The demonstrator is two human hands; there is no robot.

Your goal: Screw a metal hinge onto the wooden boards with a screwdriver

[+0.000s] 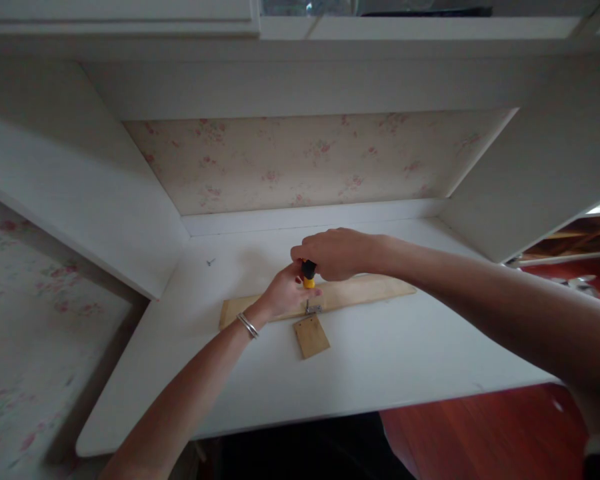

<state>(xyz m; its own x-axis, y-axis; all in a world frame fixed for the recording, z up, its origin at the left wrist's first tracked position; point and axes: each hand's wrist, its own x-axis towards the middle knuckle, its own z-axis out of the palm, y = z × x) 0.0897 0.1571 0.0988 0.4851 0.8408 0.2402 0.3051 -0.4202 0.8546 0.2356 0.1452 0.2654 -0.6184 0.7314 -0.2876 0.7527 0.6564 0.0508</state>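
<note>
My right hand (337,253) is wrapped around the black top of a screwdriver (309,272), which stands upright with a yellow section below. Against that lower section, the thumb and fingers of my left hand (283,290) close in from the left. Under them lies a long pale wooden board (365,291). A small metal hinge (313,309) sits at the board's near edge, below the screwdriver, with a thin upright screw or shaft at it. Just in front of the hinge is a small square wooden block (311,337) with small dark holes along its far edge.
Several small screws (211,262) lie at the back left of the white desk (260,393). White side panels (90,160) flank the desk, with an overhead shelf (300,50) above. Behind is flowered wallpaper (280,160). Reddish floor (470,433) shows at the lower right.
</note>
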